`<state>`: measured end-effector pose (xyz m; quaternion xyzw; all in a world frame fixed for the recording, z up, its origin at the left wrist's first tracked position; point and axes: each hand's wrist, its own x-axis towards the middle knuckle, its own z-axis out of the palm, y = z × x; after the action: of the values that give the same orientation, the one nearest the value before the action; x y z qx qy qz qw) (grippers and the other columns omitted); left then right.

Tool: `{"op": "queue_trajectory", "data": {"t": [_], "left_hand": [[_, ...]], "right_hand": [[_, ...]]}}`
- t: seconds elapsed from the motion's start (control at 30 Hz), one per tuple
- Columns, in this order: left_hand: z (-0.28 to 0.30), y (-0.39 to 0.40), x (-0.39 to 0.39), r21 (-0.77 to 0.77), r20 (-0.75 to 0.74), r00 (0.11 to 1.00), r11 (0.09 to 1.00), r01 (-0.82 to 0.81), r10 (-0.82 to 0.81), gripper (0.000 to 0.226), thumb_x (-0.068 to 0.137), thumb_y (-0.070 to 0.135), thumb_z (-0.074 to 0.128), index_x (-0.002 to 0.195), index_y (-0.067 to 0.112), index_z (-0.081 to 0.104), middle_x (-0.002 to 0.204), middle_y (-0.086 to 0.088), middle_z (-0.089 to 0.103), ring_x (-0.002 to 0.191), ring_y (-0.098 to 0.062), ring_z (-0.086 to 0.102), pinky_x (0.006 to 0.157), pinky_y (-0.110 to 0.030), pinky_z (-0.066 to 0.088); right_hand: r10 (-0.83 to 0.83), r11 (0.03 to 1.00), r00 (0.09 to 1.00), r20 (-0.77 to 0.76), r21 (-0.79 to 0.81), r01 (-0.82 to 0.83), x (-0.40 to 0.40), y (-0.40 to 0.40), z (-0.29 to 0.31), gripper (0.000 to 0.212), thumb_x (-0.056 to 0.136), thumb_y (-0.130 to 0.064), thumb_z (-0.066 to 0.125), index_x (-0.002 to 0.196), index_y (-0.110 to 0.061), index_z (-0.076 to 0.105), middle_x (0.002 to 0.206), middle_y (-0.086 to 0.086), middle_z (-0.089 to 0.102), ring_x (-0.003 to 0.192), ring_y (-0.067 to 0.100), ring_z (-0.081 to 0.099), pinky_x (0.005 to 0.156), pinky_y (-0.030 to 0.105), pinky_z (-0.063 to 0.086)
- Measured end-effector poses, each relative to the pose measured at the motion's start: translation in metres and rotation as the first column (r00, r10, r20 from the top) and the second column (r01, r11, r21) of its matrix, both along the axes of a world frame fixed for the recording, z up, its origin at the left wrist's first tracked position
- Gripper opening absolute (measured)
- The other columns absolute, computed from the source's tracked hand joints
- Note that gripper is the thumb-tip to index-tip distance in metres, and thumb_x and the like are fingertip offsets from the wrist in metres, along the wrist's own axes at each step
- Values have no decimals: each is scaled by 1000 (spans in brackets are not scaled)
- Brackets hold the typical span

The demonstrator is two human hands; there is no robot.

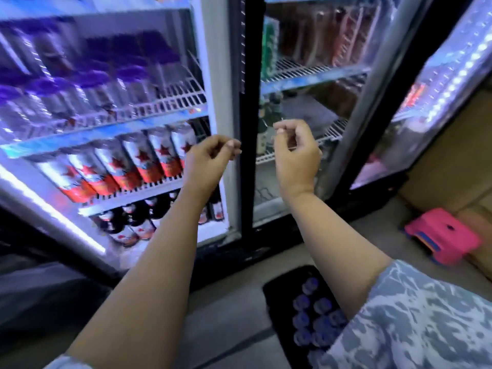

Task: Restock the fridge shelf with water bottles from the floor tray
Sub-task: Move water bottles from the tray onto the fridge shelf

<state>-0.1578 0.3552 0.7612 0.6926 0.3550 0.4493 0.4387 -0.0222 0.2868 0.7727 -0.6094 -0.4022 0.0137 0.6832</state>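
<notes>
Both my hands hang in the air in front of the open fridge, holding nothing. My left hand (210, 158) has loosely curled fingers near the fridge's centre post. My right hand (295, 150) is also loosely curled, in front of the right compartment. Water bottles with purple caps (87, 86) fill most of the wire shelf (183, 97) in the left compartment, with a bare patch at its right end. On the floor by my right arm lies a dark tray (274, 291) with several purple-capped bottles (311, 312).
Red-star cans (133, 161) and dark bottles (127, 222) fill the lower left shelves. The right fridge door (415, 110) stands open. A pink stool (444, 235) and cardboard boxes (450, 166) sit on the floor at right.
</notes>
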Motion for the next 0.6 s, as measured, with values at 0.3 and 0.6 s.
{"op": "queue_trajectory", "data": {"t": [0.3, 0.6], "left_hand": [[-159, -85, 111, -297, -75, 981, 943, 148, -178, 20, 94, 11, 56, 84, 23, 69, 85, -2, 73, 82, -13, 69, 88, -41, 54], [-354, -153, 189, -359, -263, 946, 929, 86, -189, 12, 90, 18, 62, 93, 25, 71, 90, 11, 70, 79, 5, 61, 71, -6, 44]], "right_hand": [[-246, 943, 965, -97, -256, 214, 112, -115, -165, 20, 82, -6, 56, 83, -24, 65, 70, -2, 61, 62, 10, 53, 63, 19, 44], [-288, 848, 948, -134, -497, 187, 191, -185, -367, 31, 81, -7, 61, 86, -37, 60, 94, 0, 66, 73, 7, 61, 69, 17, 50]]}}
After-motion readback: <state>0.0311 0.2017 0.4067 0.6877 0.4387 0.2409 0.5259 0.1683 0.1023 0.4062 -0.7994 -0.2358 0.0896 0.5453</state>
